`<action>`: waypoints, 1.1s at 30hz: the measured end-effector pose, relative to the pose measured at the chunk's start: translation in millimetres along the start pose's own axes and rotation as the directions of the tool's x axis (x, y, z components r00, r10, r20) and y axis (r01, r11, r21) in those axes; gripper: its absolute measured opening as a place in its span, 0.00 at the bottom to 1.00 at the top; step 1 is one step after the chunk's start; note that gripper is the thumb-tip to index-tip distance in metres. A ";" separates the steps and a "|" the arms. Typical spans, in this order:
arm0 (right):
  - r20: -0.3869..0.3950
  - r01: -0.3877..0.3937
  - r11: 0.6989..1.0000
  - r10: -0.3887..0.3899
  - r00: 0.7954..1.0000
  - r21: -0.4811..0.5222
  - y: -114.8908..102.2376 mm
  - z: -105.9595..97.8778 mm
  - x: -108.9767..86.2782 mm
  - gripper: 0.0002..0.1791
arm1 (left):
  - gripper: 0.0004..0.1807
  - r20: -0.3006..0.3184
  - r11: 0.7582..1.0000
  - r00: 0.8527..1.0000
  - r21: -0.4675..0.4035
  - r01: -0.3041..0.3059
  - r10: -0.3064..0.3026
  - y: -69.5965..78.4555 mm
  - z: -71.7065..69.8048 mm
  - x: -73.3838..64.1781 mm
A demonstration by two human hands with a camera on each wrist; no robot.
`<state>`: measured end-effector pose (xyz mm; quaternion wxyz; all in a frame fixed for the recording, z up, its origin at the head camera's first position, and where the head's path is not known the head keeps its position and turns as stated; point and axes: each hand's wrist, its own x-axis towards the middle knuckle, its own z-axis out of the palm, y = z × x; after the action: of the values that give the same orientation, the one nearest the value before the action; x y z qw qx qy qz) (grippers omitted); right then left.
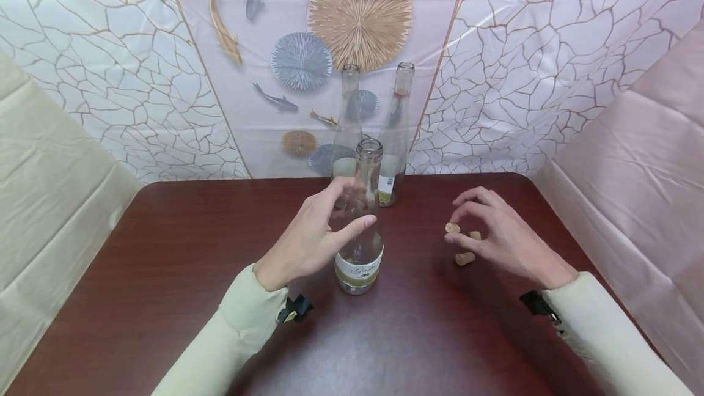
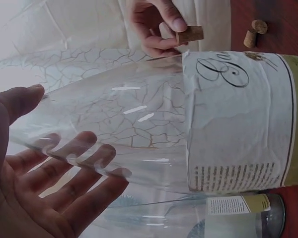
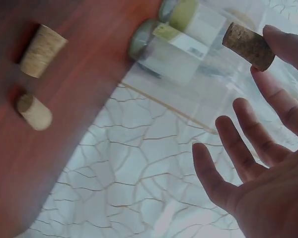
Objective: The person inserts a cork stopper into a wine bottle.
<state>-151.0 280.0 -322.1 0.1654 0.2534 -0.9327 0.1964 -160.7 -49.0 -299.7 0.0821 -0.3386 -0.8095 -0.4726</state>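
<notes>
A clear glass bottle [image 1: 360,271] with a white and green label stands upright on the table. My left hand [image 1: 313,231] is at its shoulder, thumb across the front and loosely bent fingers behind the glass. A gap shows between palm and bottle; in the left wrist view the fingers [image 2: 97,186] are spread along the glass edge. To the right, my right hand [image 1: 500,231] pinches a cork [image 3: 248,46] between thumb and index finger, its other fingers extended. Beneath that hand lie two more corks, one [image 1: 465,258] nearer and another [image 1: 475,235] partly hidden.
Two more clear bottles stand behind the first, one [image 1: 345,109] at left and one [image 1: 397,127] at right, near the back edge of the dark red-brown table [image 1: 192,249]. Patterned cloth [image 1: 550,66] hangs behind, and plain pale cloth [image 1: 643,170] drapes along the sides.
</notes>
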 end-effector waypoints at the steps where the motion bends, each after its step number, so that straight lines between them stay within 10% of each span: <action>1: 0.001 0.000 1.000 0.000 1.000 0.000 -2.0 -2.9 2.3 0.13 | 0.22 -0.009 1.000 1.000 0.012 -0.004 0.004 -0.4 0.3 -0.1; 33: -0.002 0.204 0.979 -0.204 0.979 0.017 -77.5 -86.4 76.3 0.13 | 0.22 -0.132 0.966 0.981 0.237 -0.106 0.140 -5.1 1.2 -0.1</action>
<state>-153.6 226.2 -194.1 0.1825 0.3490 -0.9001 0.1865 -163.6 -49.8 -304.0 0.2094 -0.3410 -0.8274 -0.3940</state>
